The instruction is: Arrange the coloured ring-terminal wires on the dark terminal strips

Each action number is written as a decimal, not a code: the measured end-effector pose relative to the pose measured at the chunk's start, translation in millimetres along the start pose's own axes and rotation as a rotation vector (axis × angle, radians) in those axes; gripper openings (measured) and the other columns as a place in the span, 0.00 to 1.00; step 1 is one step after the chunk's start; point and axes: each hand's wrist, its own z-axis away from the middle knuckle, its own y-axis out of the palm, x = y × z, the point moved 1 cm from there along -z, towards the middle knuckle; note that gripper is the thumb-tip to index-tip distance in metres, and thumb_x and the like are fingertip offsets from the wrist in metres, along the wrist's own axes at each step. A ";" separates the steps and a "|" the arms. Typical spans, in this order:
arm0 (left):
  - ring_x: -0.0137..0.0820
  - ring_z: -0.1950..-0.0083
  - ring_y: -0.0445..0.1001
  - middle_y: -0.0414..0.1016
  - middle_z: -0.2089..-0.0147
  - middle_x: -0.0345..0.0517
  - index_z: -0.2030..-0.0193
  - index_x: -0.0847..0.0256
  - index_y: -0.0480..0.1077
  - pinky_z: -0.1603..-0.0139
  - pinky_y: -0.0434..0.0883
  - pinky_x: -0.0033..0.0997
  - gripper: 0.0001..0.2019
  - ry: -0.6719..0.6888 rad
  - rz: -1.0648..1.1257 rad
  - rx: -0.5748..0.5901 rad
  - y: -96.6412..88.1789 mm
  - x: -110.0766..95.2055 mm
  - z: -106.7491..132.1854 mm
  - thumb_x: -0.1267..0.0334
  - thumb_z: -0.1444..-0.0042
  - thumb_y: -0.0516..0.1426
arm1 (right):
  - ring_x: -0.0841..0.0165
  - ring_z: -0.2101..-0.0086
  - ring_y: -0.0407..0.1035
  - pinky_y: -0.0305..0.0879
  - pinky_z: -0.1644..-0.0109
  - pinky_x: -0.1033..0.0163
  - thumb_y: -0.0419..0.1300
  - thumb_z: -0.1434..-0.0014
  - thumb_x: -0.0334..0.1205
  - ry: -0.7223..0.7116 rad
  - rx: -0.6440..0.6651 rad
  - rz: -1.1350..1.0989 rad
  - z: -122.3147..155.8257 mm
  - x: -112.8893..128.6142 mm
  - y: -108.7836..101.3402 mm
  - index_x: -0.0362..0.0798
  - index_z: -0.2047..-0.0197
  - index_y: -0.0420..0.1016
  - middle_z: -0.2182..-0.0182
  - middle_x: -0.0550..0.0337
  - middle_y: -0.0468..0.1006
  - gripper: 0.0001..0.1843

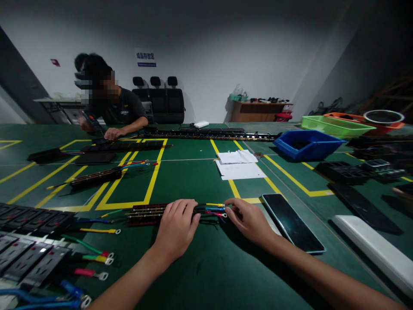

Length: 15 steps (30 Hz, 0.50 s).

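In front of me lies a dark strip with brass bars (145,214) on the green table. My left hand (177,224) is closed over its right end, fingers curled round it and hiding that part. Yellow, blue and red wires (209,209) with ring terminals run out to the right from under that hand. At their tips, my right hand (248,219) is closed in a pinch on the wire terminals. On the left, black socket modules (38,262) sit in rows, with coloured wires ending in ring lugs.
A phone (292,221) lies right of my right hand, near a long white bar (374,249). White papers (240,164) rest further back. A blue bin (306,145) and a green basket (337,125) stand back right. Across the table, a person (112,103) holds a power tool (93,122).
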 end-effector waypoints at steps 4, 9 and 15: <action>0.44 0.43 0.74 0.78 0.45 0.52 0.44 0.60 0.71 0.41 0.70 0.52 0.13 -0.003 0.004 0.007 -0.9 -0.4 -0.3 0.61 0.30 0.51 | 0.64 0.68 0.73 0.63 0.64 0.61 0.51 0.29 0.46 0.000 0.008 -0.016 -0.9 -2.9 1.8 0.50 0.55 0.75 0.66 0.58 0.81 0.14; 0.44 0.43 0.74 0.77 0.45 0.53 0.44 0.60 0.71 0.42 0.69 0.53 0.13 -0.001 0.009 0.017 -0.4 -0.2 -0.7 0.61 0.30 0.51 | 0.64 0.67 0.73 0.62 0.64 0.61 0.51 0.29 0.47 0.003 -0.004 -0.057 -0.6 -2.7 0.5 0.50 0.51 0.74 0.66 0.58 0.79 0.14; 0.44 0.42 0.74 0.77 0.44 0.52 0.43 0.60 0.70 0.41 0.69 0.53 0.13 -0.005 0.011 0.017 -0.1 0.1 0.0 0.61 0.30 0.51 | 0.65 0.69 0.70 0.62 0.64 0.60 0.53 0.30 0.45 -0.023 -0.019 -0.044 1.3 0.8 -2.6 0.48 0.46 0.72 0.67 0.58 0.76 0.15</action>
